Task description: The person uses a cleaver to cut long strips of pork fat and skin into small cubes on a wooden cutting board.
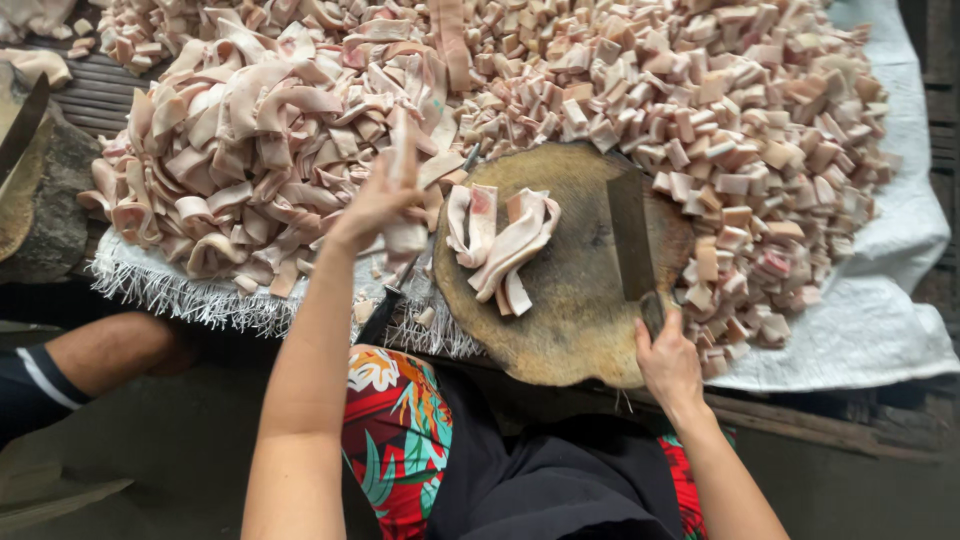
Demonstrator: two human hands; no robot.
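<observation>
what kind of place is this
Likely a market stall or small meat-prep workshop: a round wooden chopping block, a cleaver in the right hand, and heaps of pork skin strips and cut cubes.

A round chopping block (570,300) of worn, matt wood, stained dark and rough at its edge. On it lie pale, moist-looking strips of pork skin (500,240), smooth and faintly glossy. The cleaver (632,235) has a dull grey metal blade, unpolished. The white sheet (880,310) under the cut meat cubes (740,130) looks like woven plastic sacking, possibly cloth, with a frayed fringe.
</observation>
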